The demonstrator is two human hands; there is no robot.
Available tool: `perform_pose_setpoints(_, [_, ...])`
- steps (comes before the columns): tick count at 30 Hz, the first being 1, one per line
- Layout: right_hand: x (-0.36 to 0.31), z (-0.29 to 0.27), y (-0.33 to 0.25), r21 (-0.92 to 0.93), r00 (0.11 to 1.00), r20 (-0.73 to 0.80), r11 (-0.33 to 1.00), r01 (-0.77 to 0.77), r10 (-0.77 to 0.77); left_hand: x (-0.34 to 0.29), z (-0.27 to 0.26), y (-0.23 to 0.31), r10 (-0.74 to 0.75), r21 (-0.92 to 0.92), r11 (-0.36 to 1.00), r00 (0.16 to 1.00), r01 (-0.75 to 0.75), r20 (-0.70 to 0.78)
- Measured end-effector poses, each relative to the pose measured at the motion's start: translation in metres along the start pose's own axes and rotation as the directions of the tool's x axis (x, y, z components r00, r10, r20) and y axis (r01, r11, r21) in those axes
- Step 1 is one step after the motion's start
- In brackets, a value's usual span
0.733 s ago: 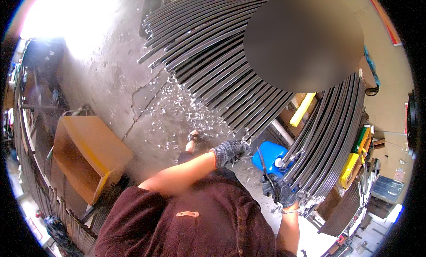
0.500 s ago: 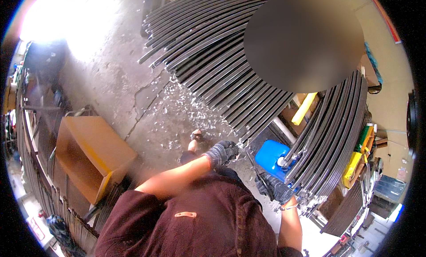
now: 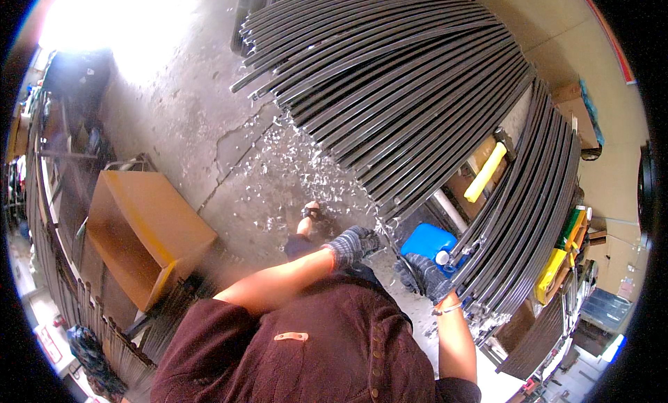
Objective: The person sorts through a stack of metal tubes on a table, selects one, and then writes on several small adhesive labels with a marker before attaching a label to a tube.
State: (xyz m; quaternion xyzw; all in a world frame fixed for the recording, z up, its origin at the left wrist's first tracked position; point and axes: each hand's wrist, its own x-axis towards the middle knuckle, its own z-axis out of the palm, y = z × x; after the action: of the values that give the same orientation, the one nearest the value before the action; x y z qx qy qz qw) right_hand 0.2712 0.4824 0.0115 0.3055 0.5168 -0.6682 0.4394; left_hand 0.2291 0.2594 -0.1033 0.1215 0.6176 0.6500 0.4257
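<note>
Both hands wear grey striped knit gloves. My left hand (image 3: 353,245) is closed in front of my body, right beside the near ends of the long dark metal bars (image 3: 424,104); what its fingers hold, if anything, is hidden. My right hand (image 3: 426,276) is curled by the front of the blue plastic jugs' place, next to a blue jug (image 3: 427,242) with a white cap. Something dark shows at its fingers, too small to make out. A second stack of dark bars (image 3: 525,215) lies just beyond that hand.
Pale curled shavings (image 3: 299,163) litter the concrete floor (image 3: 177,118). An open cardboard box (image 3: 149,229) stands at left. Between the bar stacks lie a yellow-handled object (image 3: 486,172) and a white tube (image 3: 451,210). Yellow and green items (image 3: 557,264) sit at right.
My right hand has moved slightly up and closer to the blue jug. My left hand has shifted slightly right. The view has shifted a little, and the bars at upper right now show.
</note>
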Motion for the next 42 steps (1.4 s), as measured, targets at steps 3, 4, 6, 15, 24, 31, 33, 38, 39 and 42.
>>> perform_pose_setpoints(3, [0.000,0.008,-0.005,-0.164,0.997,-0.072,0.986,0.016,-0.028,0.012,0.000,-0.033,0.156,0.511,0.832,0.975,-0.216,0.158])
perform_pose_setpoints(4, [0.003,0.007,-0.004,-0.202,0.995,-0.077,0.978,0.047,-0.064,0.012,0.000,-0.036,0.154,0.553,0.804,0.975,-0.218,0.161])
perform_pose_setpoints(6, [0.014,-0.013,0.020,-0.223,0.980,-0.019,0.956,0.188,-0.197,0.006,-0.003,-0.028,0.076,0.453,0.885,0.993,-0.110,0.093])
perform_pose_setpoints(15, [-0.049,-0.016,0.014,0.034,0.978,-0.043,0.978,0.206,-0.205,0.016,-0.004,-0.016,-0.094,-0.305,0.948,0.996,0.088,-0.003])
perform_pose_setpoints(24, [0.012,-0.069,0.073,0.440,0.878,-0.351,0.771,0.461,-0.325,0.038,0.025,-0.013,-0.150,-0.660,0.750,0.984,0.047,-0.100])
perform_pose_setpoints(31, [0.053,-0.015,-0.042,-0.224,0.672,-0.469,0.813,0.537,-0.573,0.002,0.018,0.050,0.068,-0.250,0.964,0.994,-0.087,-0.084])
perform_pose_setpoints(33, [0.063,-0.004,-0.052,-0.515,0.583,-0.400,0.700,0.495,-0.707,0.001,0.021,0.052,0.091,-0.147,0.982,0.976,-0.122,-0.200])
perform_pose_setpoints(38, [0.070,0.014,-0.060,-0.118,0.627,-0.360,0.700,0.704,-0.691,-0.014,0.013,0.087,-0.021,-0.025,1.000,0.955,0.015,-0.296])
perform_pose_setpoints(39, [0.071,0.016,-0.061,-0.112,0.628,-0.354,0.698,0.708,-0.693,-0.016,0.012,0.090,-0.012,0.026,0.999,0.947,0.021,-0.320])
perform_pose_setpoints(42, [0.065,0.019,-0.067,-0.077,0.664,-0.413,0.751,0.656,-0.623,-0.029,0.013,0.091,0.486,0.426,0.833,0.833,-0.352,-0.263])
